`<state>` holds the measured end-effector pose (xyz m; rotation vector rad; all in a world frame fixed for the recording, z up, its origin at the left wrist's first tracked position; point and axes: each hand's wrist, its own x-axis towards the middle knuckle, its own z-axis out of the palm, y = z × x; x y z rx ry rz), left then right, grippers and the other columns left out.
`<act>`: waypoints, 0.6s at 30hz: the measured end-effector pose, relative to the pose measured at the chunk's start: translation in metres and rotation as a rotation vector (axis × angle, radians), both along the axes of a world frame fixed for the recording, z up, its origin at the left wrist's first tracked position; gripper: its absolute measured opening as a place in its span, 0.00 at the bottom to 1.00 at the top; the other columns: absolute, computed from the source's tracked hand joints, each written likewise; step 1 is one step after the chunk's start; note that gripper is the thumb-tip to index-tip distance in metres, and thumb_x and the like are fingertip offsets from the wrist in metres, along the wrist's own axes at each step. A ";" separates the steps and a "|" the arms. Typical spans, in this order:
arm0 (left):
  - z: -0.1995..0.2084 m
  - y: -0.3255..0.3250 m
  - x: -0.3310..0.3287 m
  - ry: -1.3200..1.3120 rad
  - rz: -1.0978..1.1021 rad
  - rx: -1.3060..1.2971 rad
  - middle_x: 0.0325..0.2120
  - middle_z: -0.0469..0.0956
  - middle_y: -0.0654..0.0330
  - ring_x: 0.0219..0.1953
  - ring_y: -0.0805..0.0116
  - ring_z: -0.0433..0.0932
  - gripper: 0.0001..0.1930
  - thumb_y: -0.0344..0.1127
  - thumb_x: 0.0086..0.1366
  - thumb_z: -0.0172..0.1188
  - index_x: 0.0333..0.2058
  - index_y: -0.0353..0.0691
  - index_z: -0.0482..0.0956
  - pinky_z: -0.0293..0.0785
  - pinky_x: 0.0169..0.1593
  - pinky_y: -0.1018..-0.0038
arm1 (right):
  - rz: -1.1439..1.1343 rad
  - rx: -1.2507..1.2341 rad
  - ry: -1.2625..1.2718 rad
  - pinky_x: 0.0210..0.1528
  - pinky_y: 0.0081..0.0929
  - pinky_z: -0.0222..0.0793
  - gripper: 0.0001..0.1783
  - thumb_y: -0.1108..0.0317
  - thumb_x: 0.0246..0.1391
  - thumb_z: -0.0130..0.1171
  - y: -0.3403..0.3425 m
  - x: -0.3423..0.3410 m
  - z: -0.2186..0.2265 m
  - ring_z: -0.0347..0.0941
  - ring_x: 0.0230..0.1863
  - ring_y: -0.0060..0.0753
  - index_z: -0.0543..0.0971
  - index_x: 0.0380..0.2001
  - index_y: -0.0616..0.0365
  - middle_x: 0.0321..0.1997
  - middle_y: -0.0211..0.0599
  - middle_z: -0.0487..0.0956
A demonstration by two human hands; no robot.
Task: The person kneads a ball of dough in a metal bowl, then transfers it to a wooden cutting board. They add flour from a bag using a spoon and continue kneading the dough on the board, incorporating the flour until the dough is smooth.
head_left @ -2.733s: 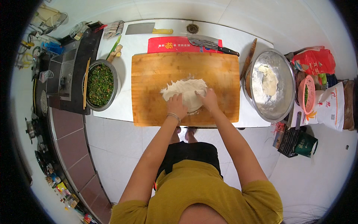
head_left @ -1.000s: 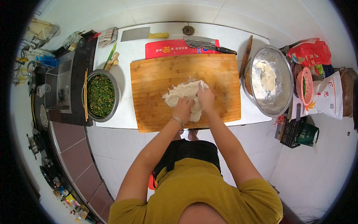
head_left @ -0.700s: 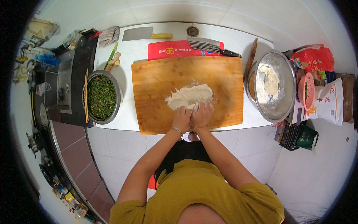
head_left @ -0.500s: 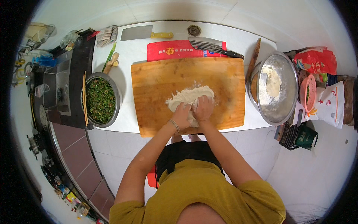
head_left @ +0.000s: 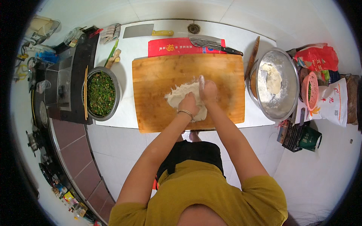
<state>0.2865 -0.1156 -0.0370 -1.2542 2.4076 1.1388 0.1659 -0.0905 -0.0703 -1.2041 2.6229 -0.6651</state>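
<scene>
A pale, flour-dusted mass of dough point(head_left: 176, 96) lies on the wooden cutting board point(head_left: 158, 75), with loose flour around it. My left hand point(head_left: 189, 104), a bracelet at its wrist, presses into the dough with curled fingers; their tips are hidden. Just right of it, my right hand point(head_left: 209, 90) is turned on its side at the dough's right edge. Its floury thumb side points away from me, and its fingers are partly hidden but look extended. Right of the board, a large metal bowl point(head_left: 288, 98) holds more flour or dough point(head_left: 274, 81).
At the left stands a bowl of chopped green filling point(head_left: 98, 94), with chopsticks point(head_left: 86, 92) across its edge and ginger point(head_left: 114, 58) behind. Beyond the board lie a yellow-handled cleaver point(head_left: 147, 32), a black-handled knife point(head_left: 215, 44), a red packet point(head_left: 166, 47) and a rolling pin point(head_left: 252, 56).
My right hand has come up off the dough, moved a little away from me and turned on its side. My left hand stays on the dough, fingers more curled. The view has shifted slightly.
</scene>
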 end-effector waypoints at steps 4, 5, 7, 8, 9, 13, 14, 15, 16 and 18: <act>-0.012 0.032 0.015 0.153 0.136 -0.152 0.39 0.68 0.50 0.37 0.49 0.73 0.26 0.39 0.45 0.65 0.41 0.37 0.63 0.72 0.38 0.60 | -0.248 0.172 -0.117 0.31 0.46 0.69 0.21 0.52 0.51 0.49 0.012 0.006 0.043 0.74 0.26 0.57 0.77 0.21 0.60 0.21 0.53 0.76; -0.021 0.038 0.022 0.203 0.120 -0.209 0.38 0.68 0.50 0.36 0.48 0.73 0.26 0.39 0.44 0.65 0.40 0.38 0.64 0.71 0.37 0.60 | -0.260 0.165 -0.094 0.31 0.46 0.70 0.21 0.51 0.50 0.49 0.021 0.006 0.037 0.74 0.26 0.57 0.77 0.21 0.60 0.22 0.53 0.76; -0.033 0.050 0.041 0.289 0.090 -0.309 0.37 0.68 0.50 0.34 0.48 0.73 0.27 0.40 0.42 0.66 0.40 0.39 0.64 0.71 0.36 0.59 | -0.207 0.240 -0.161 0.35 0.45 0.69 0.19 0.53 0.49 0.51 0.034 0.024 0.041 0.74 0.29 0.56 0.77 0.22 0.59 0.24 0.53 0.76; -0.032 0.056 0.047 0.272 0.105 -0.306 0.37 0.68 0.50 0.34 0.48 0.73 0.26 0.39 0.42 0.66 0.39 0.39 0.64 0.71 0.36 0.59 | -0.180 0.277 -0.196 0.38 0.45 0.68 0.18 0.54 0.48 0.51 0.039 0.036 0.043 0.73 0.31 0.56 0.77 0.22 0.59 0.26 0.53 0.76; -0.027 0.057 0.051 0.251 0.122 -0.309 0.37 0.68 0.50 0.34 0.48 0.73 0.26 0.38 0.42 0.65 0.39 0.39 0.64 0.71 0.36 0.59 | -0.130 0.210 -0.117 0.40 0.45 0.67 0.16 0.55 0.47 0.52 0.041 0.049 0.040 0.72 0.33 0.55 0.76 0.24 0.58 0.28 0.52 0.76; -0.038 0.054 0.056 0.237 0.218 -0.188 0.35 0.69 0.46 0.37 0.44 0.70 0.24 0.37 0.44 0.64 0.38 0.36 0.64 0.68 0.37 0.57 | -0.032 -0.029 0.188 0.46 0.44 0.61 0.14 0.59 0.42 0.53 0.056 0.077 0.018 0.67 0.39 0.53 0.73 0.28 0.58 0.35 0.49 0.72; -0.041 0.051 0.058 0.240 0.206 -0.171 0.35 0.69 0.46 0.37 0.44 0.70 0.25 0.37 0.44 0.64 0.38 0.36 0.63 0.68 0.37 0.56 | -0.029 -0.091 0.261 0.46 0.44 0.60 0.14 0.60 0.40 0.53 0.055 0.078 0.013 0.65 0.40 0.52 0.71 0.29 0.58 0.36 0.48 0.71; -0.042 0.047 0.060 0.243 0.193 -0.153 0.36 0.68 0.45 0.37 0.43 0.70 0.25 0.37 0.43 0.64 0.39 0.36 0.63 0.68 0.37 0.56 | 0.008 -0.180 0.259 0.43 0.43 0.60 0.14 0.61 0.40 0.53 0.054 0.077 0.006 0.65 0.38 0.53 0.71 0.29 0.59 0.35 0.47 0.70; -0.042 0.043 0.060 0.246 0.180 -0.134 0.36 0.68 0.45 0.37 0.42 0.70 0.26 0.36 0.43 0.64 0.39 0.36 0.62 0.68 0.37 0.56 | 0.046 -0.269 0.256 0.40 0.43 0.60 0.13 0.62 0.41 0.52 0.054 0.073 0.000 0.64 0.37 0.53 0.70 0.29 0.59 0.34 0.47 0.69; -0.035 0.034 0.059 0.218 0.125 -0.040 0.39 0.64 0.44 0.39 0.42 0.69 0.27 0.34 0.43 0.62 0.41 0.34 0.60 0.68 0.39 0.56 | 0.119 -0.338 0.230 0.36 0.43 0.60 0.13 0.63 0.41 0.51 0.052 0.063 -0.006 0.63 0.36 0.53 0.69 0.28 0.60 0.33 0.47 0.68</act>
